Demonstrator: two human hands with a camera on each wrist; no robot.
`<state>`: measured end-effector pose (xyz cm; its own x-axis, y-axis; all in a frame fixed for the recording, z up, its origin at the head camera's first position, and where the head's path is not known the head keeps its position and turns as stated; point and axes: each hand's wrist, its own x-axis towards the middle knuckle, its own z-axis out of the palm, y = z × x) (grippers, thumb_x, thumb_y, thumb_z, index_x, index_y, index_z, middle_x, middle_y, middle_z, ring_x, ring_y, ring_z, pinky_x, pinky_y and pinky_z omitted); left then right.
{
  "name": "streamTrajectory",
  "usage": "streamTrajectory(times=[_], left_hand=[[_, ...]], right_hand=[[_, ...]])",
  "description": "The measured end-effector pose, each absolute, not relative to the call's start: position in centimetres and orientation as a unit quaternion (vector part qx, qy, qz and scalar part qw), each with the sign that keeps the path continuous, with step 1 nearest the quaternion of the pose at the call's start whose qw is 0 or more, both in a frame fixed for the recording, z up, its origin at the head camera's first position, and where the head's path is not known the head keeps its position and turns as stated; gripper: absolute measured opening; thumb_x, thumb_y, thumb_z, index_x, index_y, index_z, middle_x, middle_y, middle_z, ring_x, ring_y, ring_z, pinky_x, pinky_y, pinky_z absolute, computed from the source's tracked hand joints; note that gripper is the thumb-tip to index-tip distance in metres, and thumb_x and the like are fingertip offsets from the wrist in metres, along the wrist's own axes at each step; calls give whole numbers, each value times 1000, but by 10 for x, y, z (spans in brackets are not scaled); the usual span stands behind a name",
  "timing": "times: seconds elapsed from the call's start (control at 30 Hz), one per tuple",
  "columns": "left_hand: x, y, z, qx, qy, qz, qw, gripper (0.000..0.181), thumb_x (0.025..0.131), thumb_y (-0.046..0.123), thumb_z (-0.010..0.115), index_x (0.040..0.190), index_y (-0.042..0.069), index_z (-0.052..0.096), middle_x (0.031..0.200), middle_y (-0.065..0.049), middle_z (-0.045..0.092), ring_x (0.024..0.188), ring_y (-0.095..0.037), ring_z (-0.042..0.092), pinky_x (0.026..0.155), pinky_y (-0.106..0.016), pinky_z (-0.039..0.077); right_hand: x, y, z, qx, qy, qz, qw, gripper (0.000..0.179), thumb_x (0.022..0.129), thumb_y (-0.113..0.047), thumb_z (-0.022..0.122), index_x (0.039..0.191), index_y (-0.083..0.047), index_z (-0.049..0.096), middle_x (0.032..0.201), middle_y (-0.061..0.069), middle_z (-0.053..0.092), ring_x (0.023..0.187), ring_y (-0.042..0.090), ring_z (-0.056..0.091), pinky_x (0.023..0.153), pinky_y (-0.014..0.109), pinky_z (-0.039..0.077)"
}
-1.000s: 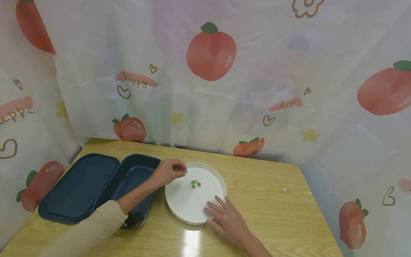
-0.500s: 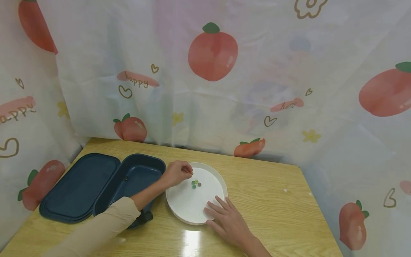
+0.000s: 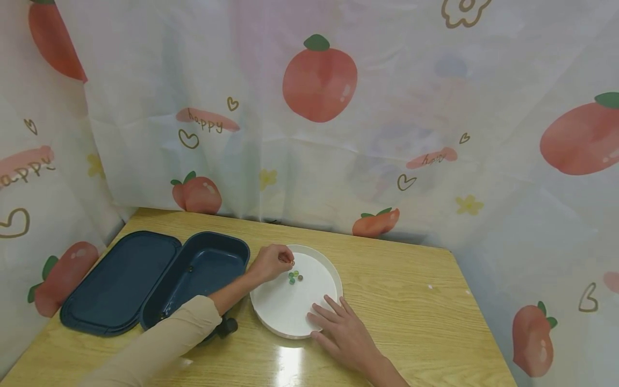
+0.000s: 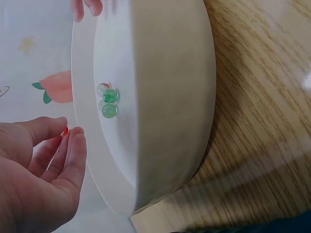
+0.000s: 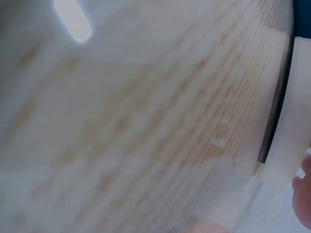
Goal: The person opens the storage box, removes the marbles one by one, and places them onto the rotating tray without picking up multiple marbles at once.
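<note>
Over the left part of a round white tray point(image 3: 282, 314), my left hand point(image 3: 270, 264) pinches a small marble point(image 4: 65, 131) with red-orange in it between thumb and fingertips. Several glass marbles point(image 4: 110, 96), mostly green, sit close together on the tray floor just beyond those fingertips. My right hand point(image 3: 344, 334) rests at the tray's near right rim, fingers spread and reaching over the edge. Only some of its fingertips point(image 5: 302, 194) show in the right wrist view, beside the tray wall.
Left of the tray stands a dark blue rectangular pan point(image 3: 215, 263) with a black handle point(image 3: 229, 327); a small marble point(image 3: 191, 269) lies inside. A flat dark blue lid point(image 3: 123, 282) lies beside it. A fruit-printed curtain point(image 3: 319, 161) hangs behind the wooden table point(image 3: 401, 295).
My left hand has moved right and slightly down with the pinched marble, closer to the marbles on the tray. The right hand has stayed at the rim.
</note>
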<state>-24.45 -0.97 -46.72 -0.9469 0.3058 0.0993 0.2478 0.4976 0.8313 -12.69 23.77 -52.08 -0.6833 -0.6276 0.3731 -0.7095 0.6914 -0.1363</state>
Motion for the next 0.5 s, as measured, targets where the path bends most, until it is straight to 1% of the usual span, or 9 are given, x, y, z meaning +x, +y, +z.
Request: streamTrajectory(times=[0.27,0.5], left_hand=[[-248,-8,-474,150,872,465,25,8,82,-3,74,83,5,71,77,2,69,73,-12,65,66,-27,52],[-248,-5,-477,131,869,476,36,8,83,-3,74,83,3,70,76,1,70,71,-11,64,61,-24,49]], right_hand=[[-127,238,-521,369,-908,128,152,36,98,-43,62,126,-22,71,133,-3,63,134,29,48,108,58,34],[-127,237,-521,365,-910,129,150,36,97,-42,62,126,-22,71,134,-4,63,135,28,48,109,57,32]])
